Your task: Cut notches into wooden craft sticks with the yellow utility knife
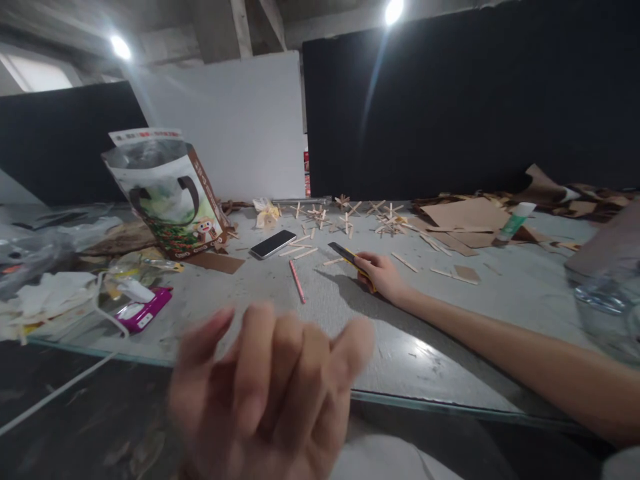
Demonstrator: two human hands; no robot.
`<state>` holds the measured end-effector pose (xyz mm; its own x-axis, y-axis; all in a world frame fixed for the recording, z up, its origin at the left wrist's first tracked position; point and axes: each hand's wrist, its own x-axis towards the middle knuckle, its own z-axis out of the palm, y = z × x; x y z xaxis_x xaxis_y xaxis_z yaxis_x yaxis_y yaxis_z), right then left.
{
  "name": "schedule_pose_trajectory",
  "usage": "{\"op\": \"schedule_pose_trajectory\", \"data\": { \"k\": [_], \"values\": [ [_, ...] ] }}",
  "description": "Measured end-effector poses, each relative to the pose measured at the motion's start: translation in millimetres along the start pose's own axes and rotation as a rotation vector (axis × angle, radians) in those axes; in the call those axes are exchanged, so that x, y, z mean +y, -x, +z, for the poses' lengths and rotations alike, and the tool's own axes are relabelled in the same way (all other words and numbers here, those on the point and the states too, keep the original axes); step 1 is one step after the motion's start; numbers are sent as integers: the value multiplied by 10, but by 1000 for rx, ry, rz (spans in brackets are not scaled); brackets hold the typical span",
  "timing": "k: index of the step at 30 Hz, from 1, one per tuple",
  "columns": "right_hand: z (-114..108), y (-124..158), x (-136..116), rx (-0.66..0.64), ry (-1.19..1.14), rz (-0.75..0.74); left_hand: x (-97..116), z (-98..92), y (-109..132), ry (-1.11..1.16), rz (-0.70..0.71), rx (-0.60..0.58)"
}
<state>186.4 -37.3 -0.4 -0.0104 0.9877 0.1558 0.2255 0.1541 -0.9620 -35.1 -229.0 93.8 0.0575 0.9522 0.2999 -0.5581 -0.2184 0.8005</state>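
My right hand (381,273) reaches out over the glass table (425,347) and is closed round a yellow and black utility knife (345,254) whose tip points left and away. My left hand (273,393) hangs close to the camera, blurred, fingers curled loosely with nothing visible in them. A pink pencil (297,281) lies on the table just left of the knife. A dark phone (273,244) lies beyond it. Several wooden sticks and small stick crosses (350,217) are scattered behind the knife.
A printed paper bag (173,193) stands at the left, with plastic wrap, a white cable (65,387) and a magenta packet (145,312) before it. Cardboard pieces (467,217) and a glue stick (515,221) lie at the right; a clear container (607,300) sits at the far right edge.
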Motion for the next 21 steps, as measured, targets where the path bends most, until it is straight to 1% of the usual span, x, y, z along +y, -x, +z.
{"op": "schedule_pose_trajectory", "data": {
  "k": [1, 2, 4, 6, 10, 15, 17, 19, 21],
  "values": [
    [2, 0, -2, 1, 0, -4, 35, 93, -141, 104, -42, -48],
    [4, 1, -5, 3, 1, -9, 48, 169, -255, 212, -65, -64],
    [8, 6, -13, 4, 0, -22, 19, 261, -402, 325, -62, -74],
    [13, 14, -22, -4, -9, -34, -46, 284, -466, 378, -57, -48],
    [25, 27, -37, -18, -18, -38, -127, 250, -487, 404, -63, -45],
    [19, 24, -42, -12, 23, -37, -122, 235, -488, 391, -59, -50],
    [11, 14, -35, -10, 41, -36, -129, 245, -500, 343, -51, -84],
    [4, 4, -25, -6, 61, -37, -146, 264, -532, 233, -57, -167],
    [4, 1, -16, -2, 89, -43, -172, 289, -605, 31, -71, -298]
  ]
}}
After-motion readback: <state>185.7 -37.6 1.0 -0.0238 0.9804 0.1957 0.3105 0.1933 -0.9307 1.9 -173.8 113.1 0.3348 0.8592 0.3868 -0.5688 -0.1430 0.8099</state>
